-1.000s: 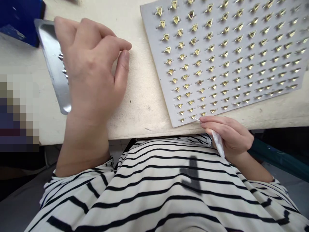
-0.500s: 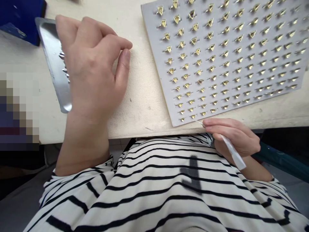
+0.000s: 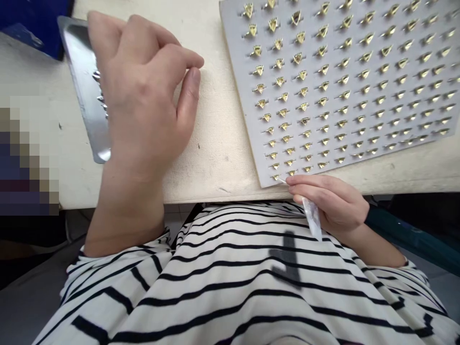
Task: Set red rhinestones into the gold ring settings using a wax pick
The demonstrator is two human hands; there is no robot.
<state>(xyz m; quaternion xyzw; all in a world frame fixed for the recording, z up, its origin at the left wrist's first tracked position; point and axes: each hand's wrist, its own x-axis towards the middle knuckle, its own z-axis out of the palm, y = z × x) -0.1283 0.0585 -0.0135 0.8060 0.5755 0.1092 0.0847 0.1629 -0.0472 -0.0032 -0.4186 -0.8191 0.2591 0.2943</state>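
A grey board [image 3: 247, 134] lies on the pale table, covered with rows of several small gold pieces [image 3: 302, 75]. My right hand [image 3: 332, 201] is at the board's near corner, pinched on a thin white-handled tool [image 3: 312, 218] whose fine tip touches the nearest gold piece [image 3: 276, 178]. My left hand [image 3: 143, 91] rests on the table to the left, fingers curled with thumb and forefinger close together; nothing shows between them. It partly covers a shiny metal tray [image 3: 84, 81] with small silvery pieces.
A blue box [image 3: 32, 19] sits at the far left corner behind the metal tray. The table edge [image 3: 223, 194] runs just in front of my striped shirt. A blurred patch covers the left side.
My right hand and its tool tip have shifted left along the board's near edge to the corner piece. The view has moved slightly. My left hand has kept its pose.
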